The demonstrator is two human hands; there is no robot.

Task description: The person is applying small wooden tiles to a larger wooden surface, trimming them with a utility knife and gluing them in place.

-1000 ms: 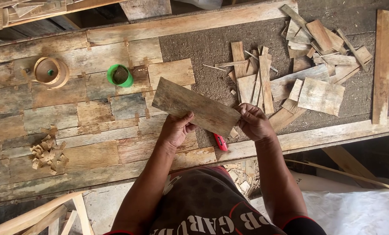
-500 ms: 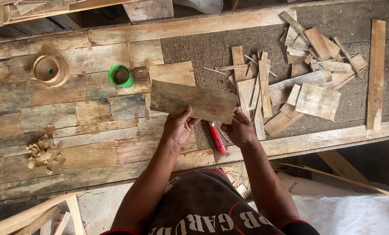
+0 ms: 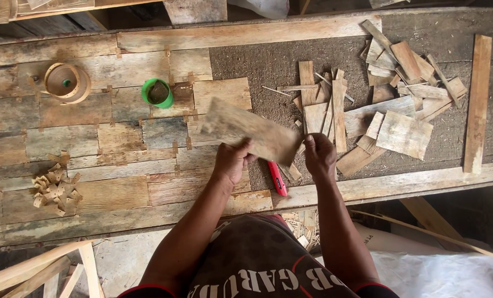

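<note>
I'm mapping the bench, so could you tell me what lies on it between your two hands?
In the head view, a red utility knife lies between the left hand and right hand, below the held wooden board.

A long workbench (image 3: 92, 221) of weathered grey-brown planks filled most of the view, its left part patched with flat wooden veneer pieces and its right part a darker, rough mat (image 3: 257, 60) dusted with sawdust. Pale timber rails (image 3: 401, 185) framed the edges. Below lay a dusty concrete floor (image 3: 119, 265), a light wooden frame (image 3: 42, 270) and a white sheet (image 3: 451, 273), in even daylight
</note>
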